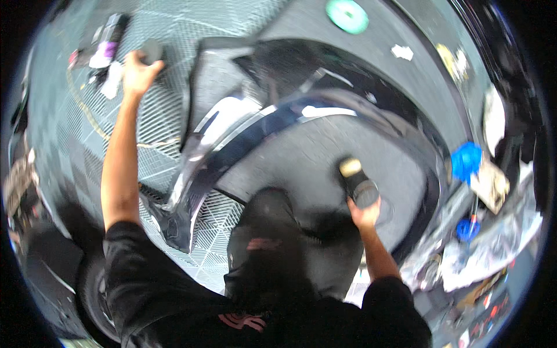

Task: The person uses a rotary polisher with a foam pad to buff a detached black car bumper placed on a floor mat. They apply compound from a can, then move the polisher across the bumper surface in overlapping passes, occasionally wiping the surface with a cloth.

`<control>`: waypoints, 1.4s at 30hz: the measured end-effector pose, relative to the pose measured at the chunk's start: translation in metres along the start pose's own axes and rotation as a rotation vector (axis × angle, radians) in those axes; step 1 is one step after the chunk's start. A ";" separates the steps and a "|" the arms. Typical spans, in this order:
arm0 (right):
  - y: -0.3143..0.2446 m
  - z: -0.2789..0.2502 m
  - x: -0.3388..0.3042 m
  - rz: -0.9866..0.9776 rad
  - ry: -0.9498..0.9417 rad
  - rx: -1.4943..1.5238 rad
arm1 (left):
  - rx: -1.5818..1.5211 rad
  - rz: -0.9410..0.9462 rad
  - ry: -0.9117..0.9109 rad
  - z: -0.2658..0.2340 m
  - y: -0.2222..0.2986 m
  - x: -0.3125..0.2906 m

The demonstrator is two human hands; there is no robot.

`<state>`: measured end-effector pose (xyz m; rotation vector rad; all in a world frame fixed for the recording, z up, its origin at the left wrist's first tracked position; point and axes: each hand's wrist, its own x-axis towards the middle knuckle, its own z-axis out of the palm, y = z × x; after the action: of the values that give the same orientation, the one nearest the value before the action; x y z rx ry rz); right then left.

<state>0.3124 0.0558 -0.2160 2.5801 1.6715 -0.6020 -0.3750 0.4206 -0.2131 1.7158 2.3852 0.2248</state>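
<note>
My left hand point(138, 75) is stretched out to the far left, its fingers curled round a dark, round, disc-like thing point(152, 51). Just left of it lies a bottle point(108, 43) with a purple band and dark upper part, beside some small items. Close to my right knee, my right hand point(365, 213) grips a black cylindrical tool point(358, 184) with a pale yellow end pointing away from me. A large, glossy dark car bumper point(267, 124) curves round in front of me; neither hand touches it. Motion blurs fine detail.
A mint-green ring point(347, 15) and a crumpled white scrap point(402, 52) lie on the grey mat at the far side. To the right are a blue item point(466, 163), clear plastic sheeting point(481, 264) and assorted clutter. A dark wheel-like shape point(96, 287) stands at the lower left.
</note>
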 end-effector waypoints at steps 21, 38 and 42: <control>0.005 -0.236 -0.059 -0.013 -1.296 1.336 | -2.316 0.066 -1.514 -0.107 0.357 -0.327; -0.058 -0.269 -0.113 -0.945 -1.859 1.731 | -2.207 0.060 -1.673 -0.128 0.434 -0.432; -0.068 -0.261 -0.106 -1.002 -1.906 1.734 | -2.185 0.086 -1.680 -0.131 0.439 -0.436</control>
<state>0.2963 0.0475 0.0735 -0.5965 0.9927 -3.3793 0.1310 0.1448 0.0475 0.2132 0.0382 0.6055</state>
